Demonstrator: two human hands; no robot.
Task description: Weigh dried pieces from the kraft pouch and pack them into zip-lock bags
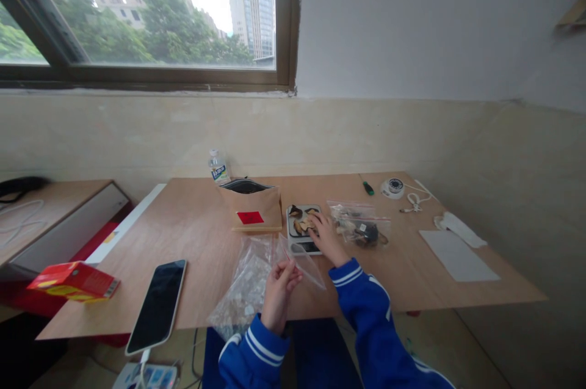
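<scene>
A clear zip bag [312, 267] hangs from my left hand [281, 291], whose fingers are pinched on its edge. Over a small digital scale [293, 243] reaches my right hand [326, 235]. Its fingers are apart and touch the dried slices [301, 225], tan with dark edges, that lie on the weighing plate; no slice shows lifted. Part of the scale's display is hidden behind the bag. Left of the scale stands a brown paper pouch [260, 212] with a red label and an open top. A larger clear bag with pale pieces [245, 291] lies at the table's front edge.
Right of the scale are clear bags [366, 231], one with a dark item. Farther right lie a green screwdriver [368, 187], a white dome camera [392, 187] and white paper [460, 256]. A bottle [218, 168], phone [158, 303] and red box [75, 281] are left.
</scene>
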